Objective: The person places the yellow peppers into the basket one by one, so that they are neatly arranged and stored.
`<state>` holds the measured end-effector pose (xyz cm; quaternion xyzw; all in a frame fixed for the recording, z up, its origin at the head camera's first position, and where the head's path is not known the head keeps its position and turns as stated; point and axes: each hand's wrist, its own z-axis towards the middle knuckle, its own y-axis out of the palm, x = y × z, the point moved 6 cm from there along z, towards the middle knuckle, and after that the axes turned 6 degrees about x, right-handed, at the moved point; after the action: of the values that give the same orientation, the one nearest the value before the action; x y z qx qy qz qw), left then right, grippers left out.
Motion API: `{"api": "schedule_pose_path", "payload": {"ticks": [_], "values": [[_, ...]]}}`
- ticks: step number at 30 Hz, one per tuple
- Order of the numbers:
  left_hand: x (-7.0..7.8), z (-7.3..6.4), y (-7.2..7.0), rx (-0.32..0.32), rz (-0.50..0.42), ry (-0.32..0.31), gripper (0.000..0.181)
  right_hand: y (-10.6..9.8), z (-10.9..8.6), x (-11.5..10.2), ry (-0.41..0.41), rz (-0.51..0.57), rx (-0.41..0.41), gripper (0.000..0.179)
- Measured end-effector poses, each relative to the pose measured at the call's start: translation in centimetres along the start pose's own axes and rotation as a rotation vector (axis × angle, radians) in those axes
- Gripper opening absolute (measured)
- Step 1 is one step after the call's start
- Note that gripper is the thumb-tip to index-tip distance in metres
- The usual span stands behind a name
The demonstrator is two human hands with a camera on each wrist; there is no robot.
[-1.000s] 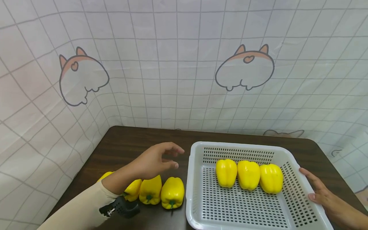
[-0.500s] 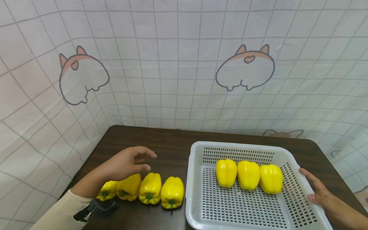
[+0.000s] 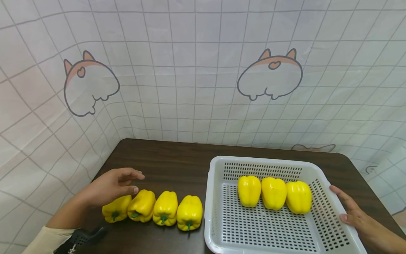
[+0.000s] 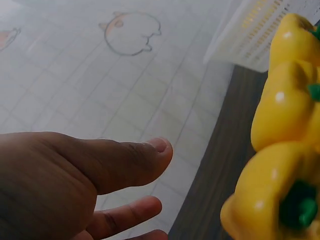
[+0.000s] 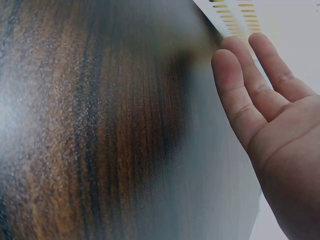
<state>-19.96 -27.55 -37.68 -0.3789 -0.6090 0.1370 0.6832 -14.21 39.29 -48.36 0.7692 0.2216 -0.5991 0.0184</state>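
Note:
My left hand [image 3: 111, 185], fingers relaxed and holding nothing, hovers over the far-left yellow bell pepper [image 3: 117, 209]. That pepper lies at the end of a row of several with green stems, including another bell pepper [image 3: 189, 212] beside the basket. In the left wrist view, thumb and fingers stand apart from the bell peppers [image 4: 285, 110]. A grey-white perforated plastic basket [image 3: 219, 225] holds three yellow bell peppers [image 3: 274, 193] side by side. My right hand [image 3: 356, 215] rests against its right rim; the right wrist view shows the straight fingers [image 5: 237, 97] beside the basket wall.
The dark wood-grain table [image 3: 165, 155] carries everything, its far edge close to a grid-patterned cloth [image 3: 203, 77] with dog drawings. On the left wrist sits a black strap [image 3: 82, 238].
My left hand has moved left, away from the basket and across the row of bell peppers, uncovering most of them. The right hand and basket have stayed in place.

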Motion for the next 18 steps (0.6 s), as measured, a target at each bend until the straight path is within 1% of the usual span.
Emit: {"api": "schedule_pose_path", "payload": {"ticks": [4,9,13,18], "values": [[-1.2,-0.8,-0.6,0.002,0.005,0.0,0.035,0.0,0.0,0.0,0.001,-0.005,-0.003,0.077],[-2.3,-1.6,-1.1,-0.001,-0.006,0.0,0.034,0.0,0.0,-0.1,0.004,-0.005,0.004,0.077],[-3.1,-2.0,-1.5,-0.005,-0.023,-0.013,0.036,-0.1,0.0,0.0,0.014,0.002,0.004,0.077],[-4.0,-2.4,-1.7,-0.033,-0.059,-0.019,0.04,-0.1,0.0,0.1,0.023,0.02,-0.003,0.077]]}}
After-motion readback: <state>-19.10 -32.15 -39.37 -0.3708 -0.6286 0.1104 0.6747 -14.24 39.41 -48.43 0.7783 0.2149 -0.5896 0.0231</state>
